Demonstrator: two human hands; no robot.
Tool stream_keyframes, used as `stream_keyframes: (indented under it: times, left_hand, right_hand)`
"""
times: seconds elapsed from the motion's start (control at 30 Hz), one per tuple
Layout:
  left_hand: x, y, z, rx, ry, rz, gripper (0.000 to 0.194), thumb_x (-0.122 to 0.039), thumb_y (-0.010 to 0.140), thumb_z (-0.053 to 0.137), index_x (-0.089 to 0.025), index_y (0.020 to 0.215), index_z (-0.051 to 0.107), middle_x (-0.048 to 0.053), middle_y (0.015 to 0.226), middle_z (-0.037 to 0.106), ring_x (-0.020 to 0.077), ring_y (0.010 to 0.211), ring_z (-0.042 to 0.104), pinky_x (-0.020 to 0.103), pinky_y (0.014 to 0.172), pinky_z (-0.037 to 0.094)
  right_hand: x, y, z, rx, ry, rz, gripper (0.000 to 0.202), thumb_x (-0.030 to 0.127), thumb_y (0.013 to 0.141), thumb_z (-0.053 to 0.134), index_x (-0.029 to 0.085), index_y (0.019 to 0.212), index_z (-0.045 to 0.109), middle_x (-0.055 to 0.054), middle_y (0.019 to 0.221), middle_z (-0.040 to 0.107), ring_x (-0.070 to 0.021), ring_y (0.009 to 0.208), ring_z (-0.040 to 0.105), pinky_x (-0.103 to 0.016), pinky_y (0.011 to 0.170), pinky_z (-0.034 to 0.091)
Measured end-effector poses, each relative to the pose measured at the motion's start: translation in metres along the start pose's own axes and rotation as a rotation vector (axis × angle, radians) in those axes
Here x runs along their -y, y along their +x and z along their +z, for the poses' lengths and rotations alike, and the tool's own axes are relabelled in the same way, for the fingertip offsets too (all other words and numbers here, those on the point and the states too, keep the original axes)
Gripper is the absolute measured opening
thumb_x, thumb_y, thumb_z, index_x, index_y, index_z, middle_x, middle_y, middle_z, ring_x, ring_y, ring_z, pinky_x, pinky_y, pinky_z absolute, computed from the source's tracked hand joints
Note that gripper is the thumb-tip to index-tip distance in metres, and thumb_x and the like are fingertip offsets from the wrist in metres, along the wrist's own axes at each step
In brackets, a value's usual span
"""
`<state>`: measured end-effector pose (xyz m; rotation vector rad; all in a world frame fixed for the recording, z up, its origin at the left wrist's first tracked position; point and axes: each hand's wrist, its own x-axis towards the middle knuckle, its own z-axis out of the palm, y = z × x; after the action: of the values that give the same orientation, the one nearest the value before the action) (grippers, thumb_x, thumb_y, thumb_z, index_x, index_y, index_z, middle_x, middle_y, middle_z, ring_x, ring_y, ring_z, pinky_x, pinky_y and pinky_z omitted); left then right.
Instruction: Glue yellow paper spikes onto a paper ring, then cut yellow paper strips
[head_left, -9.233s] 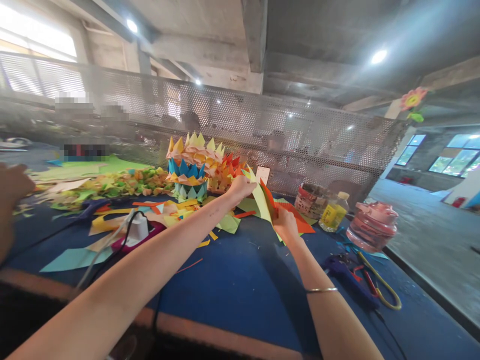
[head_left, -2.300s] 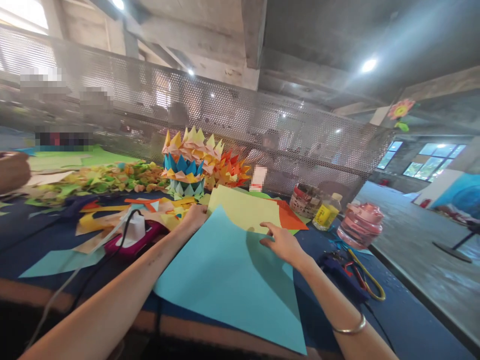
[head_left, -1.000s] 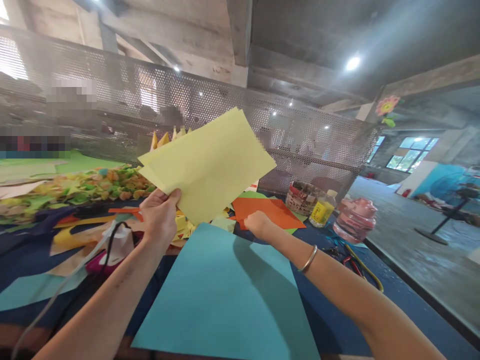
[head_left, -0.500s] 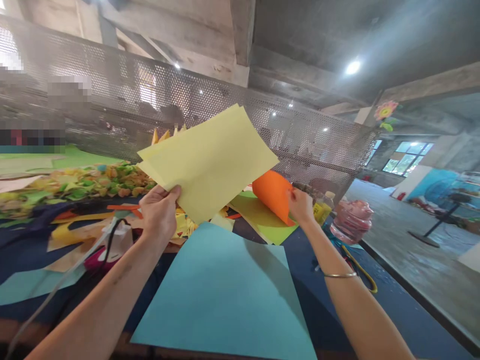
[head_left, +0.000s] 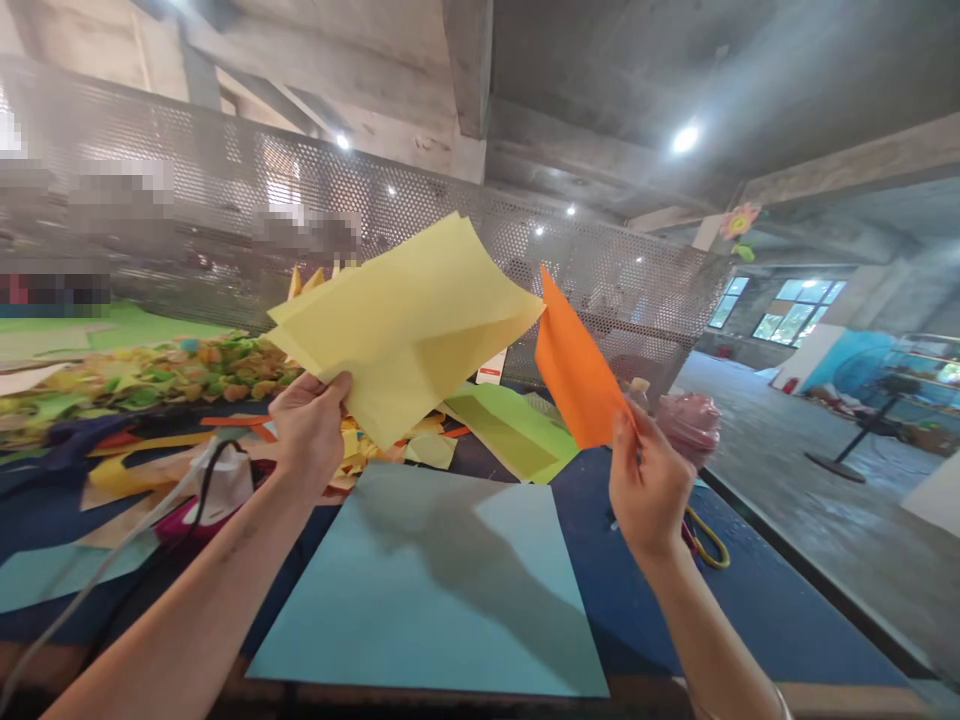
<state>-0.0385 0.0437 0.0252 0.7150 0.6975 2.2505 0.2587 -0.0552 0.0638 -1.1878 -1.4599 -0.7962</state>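
Observation:
My left hand (head_left: 311, 425) pinches the lower left corner of some yellow paper sheets (head_left: 405, 320), lifted above the table with their edges slightly fanned. Between the thumb and fingers of my right hand (head_left: 651, 475) is an orange paper sheet (head_left: 577, 370), raised and tilted, its right corner in the grip. Below both hands a light blue paper sheet (head_left: 442, 590) lies flat near the table's front edge, with shadows across it. Behind it, green paper (head_left: 517, 425) rests on the table, partly hidden by the yellow sheets.
A heap of green and yellow paper pieces (head_left: 180, 375) covers the back left. Nearer are paper strips, a cable and a white and magenta object (head_left: 214, 490). At right stand a pink wrapped object (head_left: 690, 425) and yellow-handled scissors (head_left: 709, 540). A perforated metal screen (head_left: 622, 290) closes the back.
My right hand has lifted the orange sheet off the green paper and brought it nearer to me. The left hand still holds the yellow sheets in much the same place.

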Motion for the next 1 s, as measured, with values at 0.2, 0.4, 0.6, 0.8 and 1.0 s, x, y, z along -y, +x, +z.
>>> stream_keyframes:
  times: [0.2,0.4,0.6,0.8,1.0]
  left_hand:
    - [0.004,-0.002,0.000,0.019,0.036,-0.038,0.011,-0.010,0.058,0.070,-0.016,0.068,0.068,0.000,0.069,0.071,0.0123,0.058,0.063,0.023,0.059,0.052]
    - [0.006,-0.006,0.000,0.039,0.066,-0.059,0.012,-0.011,0.060,0.066,-0.014,0.071,0.068,-0.001,0.065,0.070,0.0126,0.053,0.062,0.025,0.057,0.053]
    - [0.005,-0.009,0.003,0.069,0.088,-0.064,0.010,-0.010,0.061,0.067,-0.017,0.069,0.069,-0.002,0.066,0.071,0.0159,0.062,0.065,0.025,0.062,0.055]
    - [0.006,-0.008,0.001,0.080,0.130,-0.106,0.011,-0.010,0.062,0.066,-0.019,0.067,0.068,-0.001,0.069,0.072,0.0179,0.065,0.067,0.026,0.062,0.055]
    - [0.007,-0.016,0.000,0.167,0.231,-0.323,0.009,-0.012,0.063,0.068,-0.016,0.070,0.069,0.002,0.062,0.070,0.0186,0.055,0.065,0.026,0.052,0.052]
  right_hand:
    - [0.026,-0.056,-0.033,0.171,0.157,-0.197,0.047,0.003,0.085,0.044,0.018,0.129,0.053,-0.006,0.113,0.069,-0.0135,0.095,0.068,-0.022,0.086,0.051]
    - [0.049,-0.098,-0.036,0.447,0.283,-0.534,0.040,0.005,0.087,0.036,0.006,0.122,0.054,-0.011,0.112,0.069,-0.0171,0.109,0.063,-0.027,0.090,0.053]
    - [0.073,-0.124,-0.025,0.395,0.304,-0.619,0.038,0.012,0.095,0.028,0.011,0.103,0.065,-0.003,0.098,0.074,-0.0140,0.088,0.070,-0.022,0.072,0.057]
    - [0.095,-0.134,-0.014,0.238,0.400,-0.534,0.025,0.011,0.092,0.044,0.016,0.080,0.065,0.003,0.072,0.074,-0.0096,0.066,0.068,-0.019,0.056,0.053]
    - [0.104,-0.135,-0.013,0.194,0.414,-0.527,0.023,0.010,0.089,0.047,0.017,0.075,0.064,0.004,0.069,0.072,-0.0085,0.062,0.066,-0.019,0.050,0.048]
